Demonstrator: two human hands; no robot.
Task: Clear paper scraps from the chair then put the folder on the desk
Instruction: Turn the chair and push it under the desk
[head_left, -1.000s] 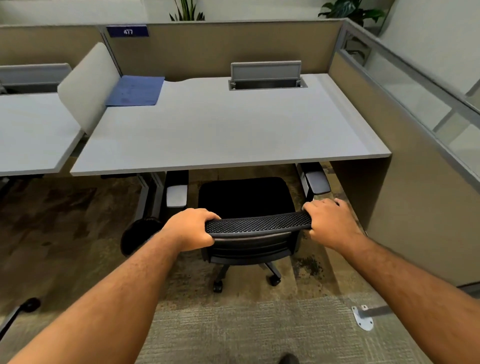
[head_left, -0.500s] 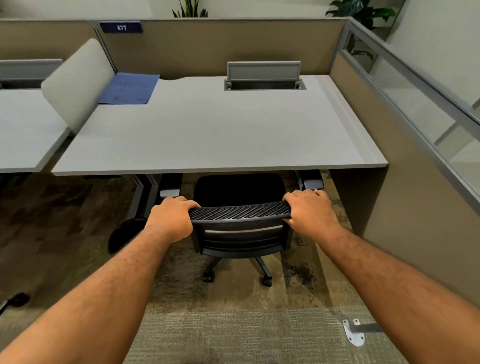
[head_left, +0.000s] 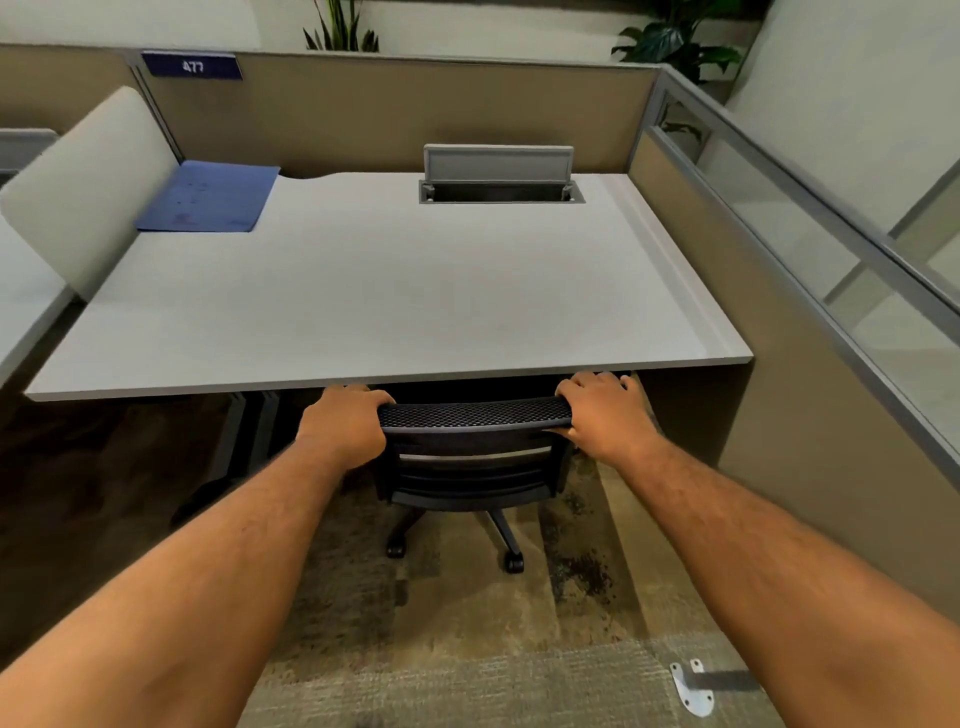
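A black office chair (head_left: 470, 457) stands pushed under the front edge of the grey desk (head_left: 395, 291), so its seat is hidden. My left hand (head_left: 345, 423) grips the left end of the mesh backrest top. My right hand (head_left: 602, 415) grips the right end. A blue folder (head_left: 208, 196) lies flat on the desk's far left corner, beside a white divider. No paper scraps show anywhere in view.
An open cable hatch (head_left: 498, 182) sits at the desk's back. Tan cubicle panels (head_left: 405, 114) close the back and right side. A white divider (head_left: 88, 187) separates a neighbouring desk on the left. A metal floor bracket (head_left: 693, 686) lies on the carpet at lower right.
Both hands have pushed the chair forward under the desk; the seat and armrests, visible before, are now hidden beneath the desktop.
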